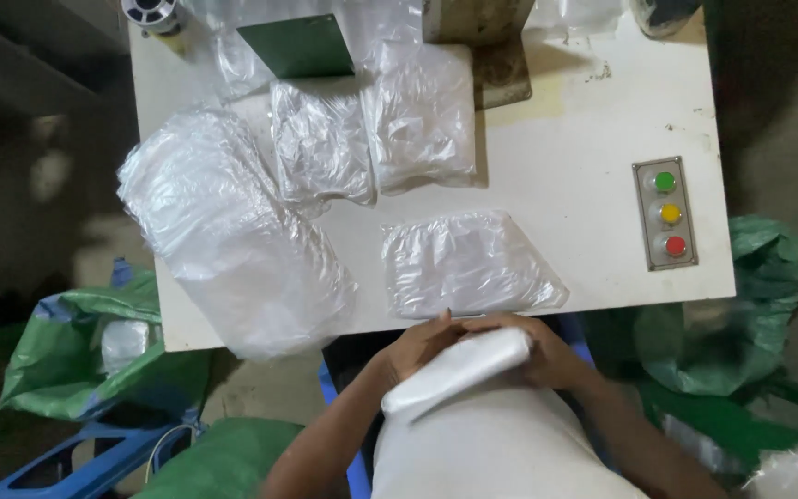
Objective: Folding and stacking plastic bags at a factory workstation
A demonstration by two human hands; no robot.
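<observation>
Both my hands are at the near edge of a white worktable (565, 157), wrapped around a folded white plastic roll (459, 368). My left hand (415, 348) grips its left side and my right hand (542, 349) covers its right end. Just beyond my fingers a flat stack of clear plastic bags (468, 263) lies on the table. Two more clear bag stacks (320, 143) (422, 115) lie further back. A big loose heap of clear bags (228, 231) hangs over the table's left edge.
A grey panel with green, yellow and red buttons (667, 214) sits at the table's right. A green plate (299, 44) and machine base (477, 28) stand at the back. Green sacks lie on the floor at left (76, 356) and right (750, 314). A blue crate (66, 462) is below left.
</observation>
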